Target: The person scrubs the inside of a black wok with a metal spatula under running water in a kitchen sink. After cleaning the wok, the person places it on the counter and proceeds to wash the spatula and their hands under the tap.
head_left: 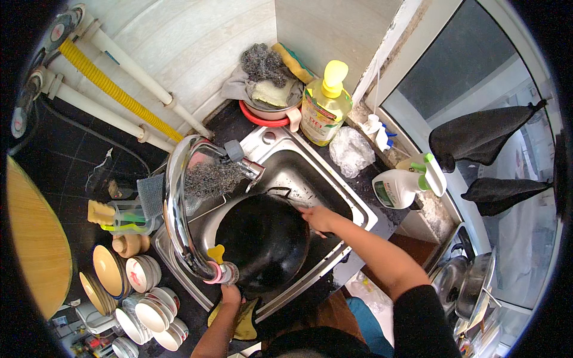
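Observation:
A black wok [259,244] sits tilted in the steel sink [352,200], its loop handle [279,191] at the far side. At the near rim of the wok, my left hand [231,294] is closed where the opposite handle would be; the faucet's end partly covers this spot. My right hand [319,221] is closed at the wok's right rim, around a thin greyish thing with a dark end that I cannot make out. Over the wok arches the chrome faucet [173,209], with a pink ring [222,273] and a yellow tab. A yellow cloth [246,325] hangs below my left hand.
Behind the sink stand a yellow pump bottle [325,110], a red-rimmed basin [262,119] with scourers, a crumpled plastic bag [352,152] and a white spray bottle [400,185]. Stacked bowls [152,313] and plates [110,271] are at left. Pots [474,280] stand at right.

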Available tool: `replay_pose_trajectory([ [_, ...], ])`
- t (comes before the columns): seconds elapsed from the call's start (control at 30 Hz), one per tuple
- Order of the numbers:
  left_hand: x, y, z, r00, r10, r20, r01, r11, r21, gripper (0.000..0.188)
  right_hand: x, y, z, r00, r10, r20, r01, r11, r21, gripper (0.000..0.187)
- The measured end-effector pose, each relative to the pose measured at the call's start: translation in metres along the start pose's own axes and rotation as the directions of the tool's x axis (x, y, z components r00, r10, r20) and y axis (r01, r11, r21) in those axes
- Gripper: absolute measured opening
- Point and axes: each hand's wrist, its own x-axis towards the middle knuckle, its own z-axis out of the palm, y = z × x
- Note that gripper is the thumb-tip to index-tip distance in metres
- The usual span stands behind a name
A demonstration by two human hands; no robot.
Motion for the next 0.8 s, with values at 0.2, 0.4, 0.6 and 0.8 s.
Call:
replay_pose_trajectory([
  [0.2,0.002,0.0,-0.002,0.989,0.147,0.024,-0.147,0.989,0.006,0.042,0.004,0.034,-0.001,0.987,-0.128,0.095,0.139,0.982,-0.127,0.037],
  [0.4,-0.002,0.001,0.002,0.995,0.05,-0.087,-0.057,0.995,-0.078,0.041,-0.129,0.023,-0.012,0.948,0.189,0.257,-0.276,0.89,0.362,0.041],
  [0.6,0.0,0.002,-0.003,0.96,0.245,-0.138,-0.224,0.963,0.153,0.041,-0.15,0.039,0.048,0.981,0.134,-0.14,0.009,0.689,0.725,0.082],
  [0.8,-0.047,0.005,-0.016,0.719,0.68,-0.141,-0.624,0.721,0.301,0.064,-0.15,0.04,0.13,0.934,0.241,-0.264,0.155,0.393,0.906,0.043],
])
